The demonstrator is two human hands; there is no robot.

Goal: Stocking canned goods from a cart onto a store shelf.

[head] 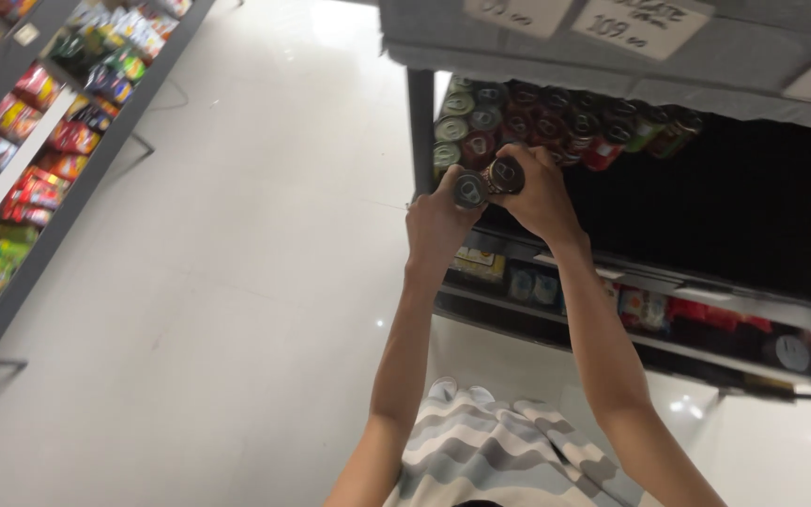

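Much of the view is pale, glossy floor (237, 282), a wide aisle with open room between two runs of shelving. Along the left edge a long grey rack (58, 150) slants away, packed with bright snack packets (35, 192) in red, yellow and green; its front edge lies well apart from the arms. To the right stands a dark shelf unit (706, 207) with a grey top ledge (556, 56) carrying pale price cards, and a grey upright post (420, 122) at its near corner. Under that ledge a tight block of drink cans (556, 122) lies with lids facing out, green ones toward the post and red and dark ones beyond; the rest of the shelf behind is black and its depth cannot be told. Lower shelves (650, 310) hold small packets.

Both bare arms reach up to the shelf's front edge, just beside the post. The left hand (438, 225) is curled around a grey-lidded can (469, 190), and the right hand (542, 192) is wrapped about a dark-lidded can (504, 175). The two cans touch side by side, right against the front of the stacked block, leaving little room on that side.
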